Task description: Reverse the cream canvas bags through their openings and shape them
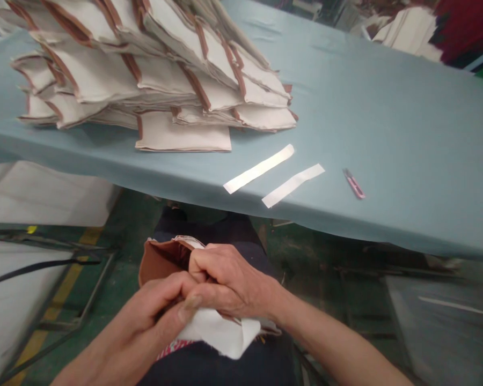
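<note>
Both my hands work a small fabric piece (pixel 161 260) over my lap, below the table's front edge. The piece is brown on one side with white cloth (pixel 221 329) hanging beneath my fingers. My left hand (pixel 153 313) pinches it from the near side, thumb pressed against the cloth. My right hand (pixel 229 281) is curled over the top, its fingers folded onto the same piece. Both hands touch each other.
A light blue table (pixel 386 139) lies ahead. On it are a big stack of cream pieces with brown trim (pixel 145 69), two white strips (pixel 260 169) (pixel 293 185) and a small pink cutter (pixel 354 184). White bundles (pixel 44 193) and a metal frame (pixel 64 279) stand at the left.
</note>
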Action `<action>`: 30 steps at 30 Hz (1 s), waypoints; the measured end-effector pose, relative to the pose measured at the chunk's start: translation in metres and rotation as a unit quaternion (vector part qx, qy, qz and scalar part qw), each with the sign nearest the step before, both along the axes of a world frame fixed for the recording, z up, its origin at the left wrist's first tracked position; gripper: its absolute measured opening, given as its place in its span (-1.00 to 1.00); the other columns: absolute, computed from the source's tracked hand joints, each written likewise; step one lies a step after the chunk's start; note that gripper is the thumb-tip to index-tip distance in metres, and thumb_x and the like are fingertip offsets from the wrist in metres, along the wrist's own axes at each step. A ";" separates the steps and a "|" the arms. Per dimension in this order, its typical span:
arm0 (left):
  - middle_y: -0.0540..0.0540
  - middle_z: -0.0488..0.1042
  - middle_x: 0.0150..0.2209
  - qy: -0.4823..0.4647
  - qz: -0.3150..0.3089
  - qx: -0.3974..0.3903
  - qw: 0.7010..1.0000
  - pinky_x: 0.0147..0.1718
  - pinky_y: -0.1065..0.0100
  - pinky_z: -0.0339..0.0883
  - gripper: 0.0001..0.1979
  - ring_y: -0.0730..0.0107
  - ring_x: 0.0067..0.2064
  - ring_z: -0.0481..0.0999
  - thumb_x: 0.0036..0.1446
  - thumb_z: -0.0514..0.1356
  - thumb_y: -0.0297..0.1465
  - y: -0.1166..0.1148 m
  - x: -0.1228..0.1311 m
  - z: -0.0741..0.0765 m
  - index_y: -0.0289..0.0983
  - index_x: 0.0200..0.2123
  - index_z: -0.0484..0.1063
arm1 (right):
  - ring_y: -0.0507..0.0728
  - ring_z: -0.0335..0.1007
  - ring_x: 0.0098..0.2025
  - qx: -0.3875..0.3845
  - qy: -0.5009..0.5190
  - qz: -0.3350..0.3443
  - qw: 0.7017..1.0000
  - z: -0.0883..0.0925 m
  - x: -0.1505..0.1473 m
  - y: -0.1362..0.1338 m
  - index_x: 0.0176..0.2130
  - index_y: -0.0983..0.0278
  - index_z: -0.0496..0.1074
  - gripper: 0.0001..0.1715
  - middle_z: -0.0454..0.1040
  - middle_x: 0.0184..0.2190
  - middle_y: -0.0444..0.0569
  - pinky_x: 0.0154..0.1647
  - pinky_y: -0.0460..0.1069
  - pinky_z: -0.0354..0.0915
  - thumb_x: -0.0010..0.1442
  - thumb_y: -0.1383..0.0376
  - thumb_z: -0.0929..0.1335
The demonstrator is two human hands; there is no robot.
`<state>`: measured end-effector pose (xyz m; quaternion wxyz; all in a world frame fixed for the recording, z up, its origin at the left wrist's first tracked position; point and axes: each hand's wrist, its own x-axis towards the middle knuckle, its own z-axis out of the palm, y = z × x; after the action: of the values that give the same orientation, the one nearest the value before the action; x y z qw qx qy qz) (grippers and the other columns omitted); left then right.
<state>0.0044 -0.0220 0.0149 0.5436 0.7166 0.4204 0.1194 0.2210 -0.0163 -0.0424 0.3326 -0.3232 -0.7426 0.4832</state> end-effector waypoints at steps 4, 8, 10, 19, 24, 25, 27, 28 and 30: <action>0.05 0.65 -0.36 -0.013 -0.032 0.026 0.999 -0.36 0.50 0.48 -0.66 0.40 -0.37 0.62 0.53 0.11 -0.20 0.003 -0.002 -0.002 -0.17 -0.26 0.59 | 0.07 0.23 -0.41 0.030 -0.020 -0.018 0.999 -0.001 0.008 0.002 -0.30 0.15 0.23 -0.31 0.32 -0.46 -0.23 -0.26 0.02 0.12 0.64 -0.27 0.16; 0.11 0.49 -0.49 -0.005 -0.031 0.101 0.994 -0.46 0.43 0.29 -0.63 0.46 -0.49 0.43 0.54 0.12 -0.29 0.005 0.003 -0.007 -0.17 -0.41 0.41 | 0.10 0.27 -0.42 0.121 -0.137 -0.013 0.983 0.010 0.015 0.005 -0.30 0.20 0.40 -0.28 0.41 -0.49 -0.16 -0.23 0.07 0.11 0.73 -0.12 0.08; 0.12 0.44 -0.51 -0.012 -0.014 0.157 0.987 -0.43 0.39 0.25 -0.65 0.46 -0.49 0.41 0.52 0.13 -0.35 0.003 0.006 -0.012 -0.17 -0.42 0.36 | 0.12 0.29 -0.41 0.161 -0.173 -0.012 0.972 0.017 0.018 0.005 -0.34 0.21 0.43 -0.23 0.43 -0.50 -0.12 -0.22 0.08 0.12 0.75 -0.05 0.05; 0.17 0.38 -0.49 -0.045 -0.030 0.214 0.975 -0.49 0.42 0.21 -0.71 0.51 -0.51 0.37 0.44 0.24 -0.40 0.003 -0.004 -0.024 -0.16 -0.41 0.37 | 0.10 0.31 -0.39 0.088 -0.122 0.034 0.988 0.030 0.030 -0.004 -0.39 0.20 0.37 -0.28 0.36 -0.50 -0.15 -0.18 0.06 0.20 0.73 -0.05 0.13; 0.13 0.43 -0.36 -0.112 -0.069 0.147 0.980 -0.31 0.45 0.34 -0.69 0.48 -0.36 0.46 0.63 0.02 -0.40 0.008 -0.012 -0.025 -0.15 -0.27 0.35 | 0.06 0.30 -0.38 0.042 -0.027 0.011 0.999 0.034 0.033 -0.003 -0.37 0.18 0.29 -0.36 0.36 -0.47 -0.19 -0.14 0.02 0.25 0.73 -0.01 0.16; 0.12 0.42 -0.34 -0.115 -0.073 0.146 0.980 -0.27 0.45 0.34 -0.68 0.47 -0.34 0.46 0.65 -0.02 -0.42 0.008 -0.013 -0.025 -0.15 -0.26 0.33 | 0.05 0.30 -0.38 0.043 -0.018 0.009 0.999 0.034 0.032 -0.002 -0.37 0.18 0.28 -0.38 0.37 -0.46 -0.19 -0.13 0.01 0.25 0.73 0.00 0.17; 0.12 0.40 -0.32 -0.111 -0.077 0.153 0.979 -0.21 0.45 0.34 -0.68 0.46 -0.31 0.44 0.66 -0.04 -0.44 0.009 -0.012 -0.025 -0.14 -0.25 0.30 | 0.05 0.31 -0.37 0.049 -0.017 0.003 0.999 0.036 0.032 -0.001 -0.36 0.18 0.28 -0.41 0.39 -0.45 -0.19 -0.12 0.01 0.26 0.72 0.04 0.19; 0.12 0.40 -0.32 -0.110 -0.077 0.162 0.978 -0.19 0.45 0.34 -0.68 0.45 -0.30 0.44 0.66 -0.04 -0.45 0.009 -0.012 -0.025 -0.14 -0.24 0.29 | 0.06 0.31 -0.36 0.055 -0.020 0.000 0.998 0.037 0.031 -0.002 -0.35 0.18 0.29 -0.44 0.40 -0.44 -0.18 -0.12 0.02 0.26 0.72 0.07 0.20; 0.12 0.38 -0.31 -0.113 -0.073 0.182 0.974 -0.16 0.45 0.33 -0.69 0.45 -0.28 0.44 0.66 -0.03 -0.47 0.008 -0.010 -0.025 -0.13 -0.23 0.27 | 0.07 0.32 -0.35 0.068 -0.030 -0.007 0.997 0.040 0.031 -0.002 -0.34 0.18 0.31 -0.49 0.43 -0.43 -0.17 -0.11 0.02 0.26 0.70 0.12 0.23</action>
<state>-0.0060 -0.0142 -0.0103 0.4554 0.8139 0.2744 0.2344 0.2518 -0.0185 -0.0026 0.3348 -0.3191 -0.7809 0.4200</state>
